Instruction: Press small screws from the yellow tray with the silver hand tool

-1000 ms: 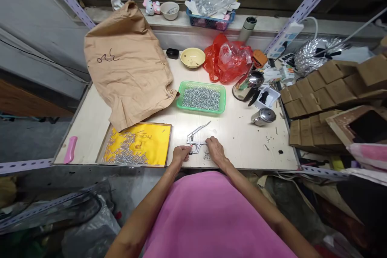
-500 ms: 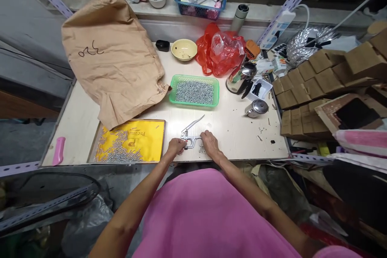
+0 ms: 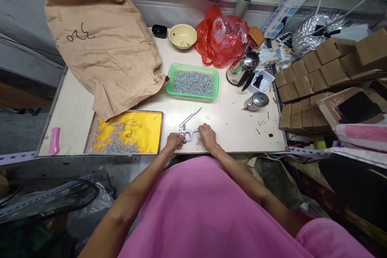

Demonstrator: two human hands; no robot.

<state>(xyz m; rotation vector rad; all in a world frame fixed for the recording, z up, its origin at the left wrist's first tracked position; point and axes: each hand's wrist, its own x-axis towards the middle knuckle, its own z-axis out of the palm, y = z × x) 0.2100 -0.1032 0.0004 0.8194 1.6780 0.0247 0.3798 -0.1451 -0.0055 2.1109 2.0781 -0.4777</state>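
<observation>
A silvery plier-like metal hand tool [image 3: 189, 135] with a spring and a long raised lever lies near the table's front edge. My left hand [image 3: 174, 141] is closed in a pinch at the tool's left end, by a small red spot; whatever its fingertips hold is too small to make out. My right hand [image 3: 208, 135] has its fingers closed on the right end of the tool's lower handle. Several tiny metal pieces [image 3: 199, 142] lie between the tool and my right hand. Left of my left hand, a shallow tray with a yellow lining [image 3: 148, 131] holds many small metal pins [image 3: 122, 143].
Behind the tool stands a green basket [image 3: 192, 96] full of small metal parts. A large brown paper bag [image 3: 105, 48] covers the back left. A steel jug [image 3: 256, 101], a kettle [image 3: 242, 69], red plastic bags [image 3: 208, 44] and cardboard boxes [image 3: 329, 72] are toward the right.
The camera view has tilted down slightly, so the table sits higher in the picture. Both hands stay at the tool in nearly the same pose.
</observation>
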